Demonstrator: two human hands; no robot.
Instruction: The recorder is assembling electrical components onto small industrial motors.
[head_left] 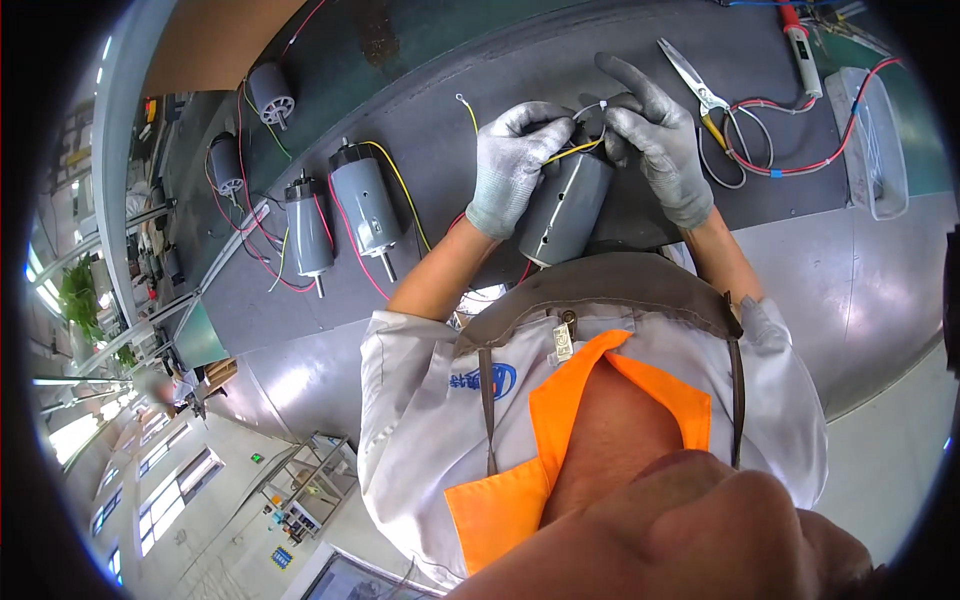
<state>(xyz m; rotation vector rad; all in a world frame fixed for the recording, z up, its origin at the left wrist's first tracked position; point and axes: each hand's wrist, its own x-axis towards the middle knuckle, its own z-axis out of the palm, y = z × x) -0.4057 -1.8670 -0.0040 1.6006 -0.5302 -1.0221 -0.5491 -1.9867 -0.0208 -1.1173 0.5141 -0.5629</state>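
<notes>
Motor (568, 210) in hand lies slantwise in the upper middle of the frame, its top end up between the gloved hands and its lower end close to the person's chest; whether the bench (430, 110) bears its full weight I cannot tell. At its top end a yellow wire (573, 151) crosses, and a thin pale strip (590, 106), perhaps a tie, bows in a small loop above it.

The left hand (515, 165) has thumb and forefinger drawn together in a pinch, seemingly on the strip, right beside the wire. The right hand (655, 150) is half curled, forefinger raised and the other fingertips bent in at the strip's far side; its exact hold is hidden.

To work the strip well, I would keep the left pinch close to the loop, let the right draw evenly, and lay the wire flat so that it is neither nipped nor kinked. The motor is round and unclamped, so a sideways tug could roll it; pulling along its length seems safer.

Scissors (703, 92) lie at the upper right, near the right hand, beside a red cable (815, 167). Other motors (365, 200) stand apart at the upper left.
</notes>
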